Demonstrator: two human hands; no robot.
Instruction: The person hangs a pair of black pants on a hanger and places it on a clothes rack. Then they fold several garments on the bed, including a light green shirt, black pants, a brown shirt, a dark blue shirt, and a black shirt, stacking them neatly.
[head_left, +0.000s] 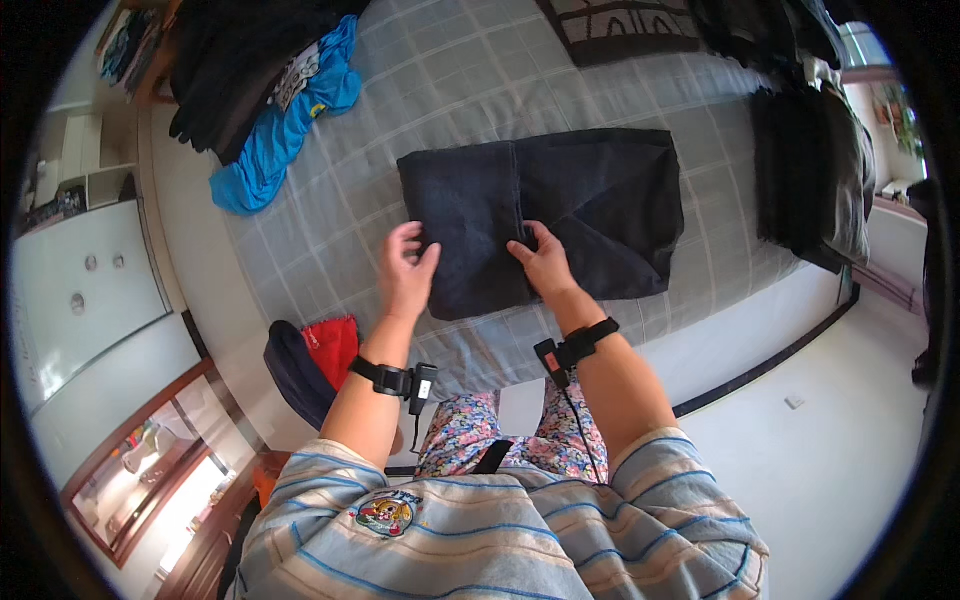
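Observation:
A dark folded garment (472, 217), which looks like denim, lies flat on a bed with a grey checked cover (337, 247). One layer of it ends in a hemmed edge across the middle. At the garment's left edge is my left hand (408, 270), its fingers apart and curved, holding nothing. My right hand (546, 261) is at the hemmed edge near the middle, thumb and fingers on either side of a small gap there; whether cloth is pinched between them cannot be told. Each wrist wears a black strap with a small cabled device.
A bright blue garment (266, 157) lies beside a dark pile (217, 82) at the upper left. Red cloth (332, 349) and a navy item (296, 367) sit at the near left. Dark and grey clothes (795, 172) are stacked at the right edge.

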